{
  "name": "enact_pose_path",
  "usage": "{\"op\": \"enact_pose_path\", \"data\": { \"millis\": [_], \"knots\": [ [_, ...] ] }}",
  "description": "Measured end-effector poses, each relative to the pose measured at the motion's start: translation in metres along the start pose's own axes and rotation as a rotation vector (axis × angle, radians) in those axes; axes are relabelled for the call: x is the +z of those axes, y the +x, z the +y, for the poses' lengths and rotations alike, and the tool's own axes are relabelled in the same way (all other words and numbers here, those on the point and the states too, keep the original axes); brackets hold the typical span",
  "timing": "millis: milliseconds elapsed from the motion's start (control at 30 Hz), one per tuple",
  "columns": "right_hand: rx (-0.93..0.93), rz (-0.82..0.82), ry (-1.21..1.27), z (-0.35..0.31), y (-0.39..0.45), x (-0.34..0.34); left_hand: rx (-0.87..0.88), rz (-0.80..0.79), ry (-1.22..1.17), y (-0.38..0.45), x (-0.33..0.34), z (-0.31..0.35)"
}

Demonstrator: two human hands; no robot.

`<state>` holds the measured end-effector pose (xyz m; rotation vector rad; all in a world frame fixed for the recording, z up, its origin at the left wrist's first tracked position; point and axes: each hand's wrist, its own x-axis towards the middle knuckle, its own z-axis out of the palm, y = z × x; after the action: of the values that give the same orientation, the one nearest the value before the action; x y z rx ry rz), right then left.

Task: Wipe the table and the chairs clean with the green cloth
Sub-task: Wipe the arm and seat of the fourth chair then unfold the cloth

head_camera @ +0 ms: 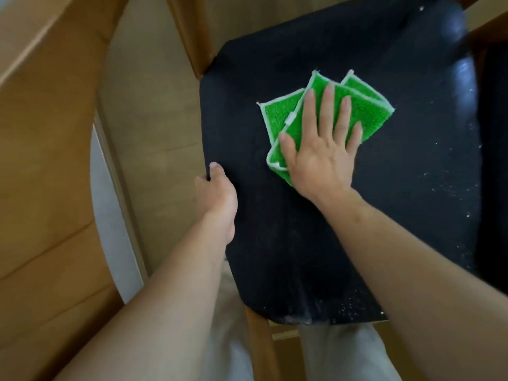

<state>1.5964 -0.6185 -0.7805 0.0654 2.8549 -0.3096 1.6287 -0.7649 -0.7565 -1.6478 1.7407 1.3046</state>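
Pale wood-look flooring (154, 111) occupies the space left of centre, with faint plank seams visible. A curved wooden panel (46, 149) in a warm honey tone spans the left side, with a grey-white strip (110, 215) along its inner edge. Light-coloured trousers (338, 353) show at the bottom edge.

The fluffy green cloth with white stitched edging (360, 111) lies folded in fanned layers, flat on the black padded seat of the wooden-framed chair (275, 229), toward the seat's far middle. The seat's dark surface is dusted with pale crumbs and specks, thickest along its right side and near edge.
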Motion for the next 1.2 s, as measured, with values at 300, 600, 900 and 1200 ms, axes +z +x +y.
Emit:
{"op": "enact_pose_path", "data": {
  "millis": [300, 600, 900, 1200],
  "knots": [
    [-0.632, -0.415, -0.303, 0.036, -0.196, 0.015, 0.231, -0.154, 0.029, -0.003, -0.01, 0.023],
    [-0.333, -0.192, -0.078, 0.036, -0.092, -0.008, 0.008, -0.521, -0.061, 0.016, 0.01, 0.037],
    [-0.054, -0.156, -0.121, -0.014, -0.015, -0.012, 0.0, -0.564, -0.022, 0.011, 0.008, 0.037],
    [-0.645, -0.394, -0.292, 0.046, -0.204, 0.022, -0.02, -0.495, 0.08, -0.001, 0.008, 0.044]
  ]
}}
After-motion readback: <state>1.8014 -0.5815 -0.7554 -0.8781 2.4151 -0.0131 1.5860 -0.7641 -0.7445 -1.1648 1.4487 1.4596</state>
